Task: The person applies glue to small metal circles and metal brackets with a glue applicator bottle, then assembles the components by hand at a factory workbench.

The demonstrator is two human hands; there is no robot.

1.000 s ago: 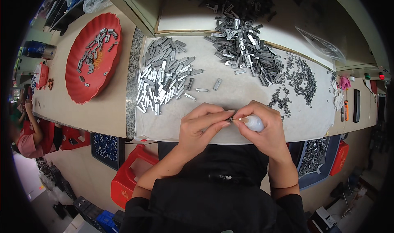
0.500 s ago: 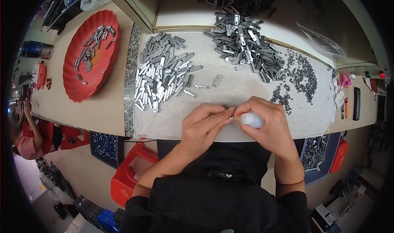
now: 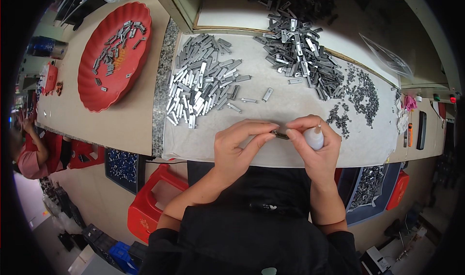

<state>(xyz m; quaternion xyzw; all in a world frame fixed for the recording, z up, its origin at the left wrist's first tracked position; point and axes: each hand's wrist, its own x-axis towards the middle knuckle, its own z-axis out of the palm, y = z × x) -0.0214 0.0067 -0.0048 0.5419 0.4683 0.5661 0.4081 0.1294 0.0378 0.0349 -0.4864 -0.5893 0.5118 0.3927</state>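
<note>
Near the front edge of the white-covered table, my left hand (image 3: 233,146) pinches one end of a small dark metal piece (image 3: 281,135) between thumb and forefinger. The thumb and forefinger of my right hand (image 3: 323,161) close on its other end. A small whitish squeeze bottle (image 3: 314,139) with a thin tip is tucked in my right hand, tip upward and away from the piece. Beyond my left hand lies a heap of silver-grey rectangular metal pieces (image 3: 198,93), with a few loose ones beside it. Fingers hide part of the held piece.
A darker heap of similar pieces (image 3: 305,57) spills from under a shelf. Tiny dark parts (image 3: 363,98) are scattered at the right. A red scalloped tray (image 3: 87,81) with metal pieces stands at the left. A red stool (image 3: 140,217) is below; another person (image 3: 36,149) sits far left.
The bottle's tip has swung from between my hands to upright in my right palm. My right fingers have come onto the metal piece, and the view has shifted slightly.
</note>
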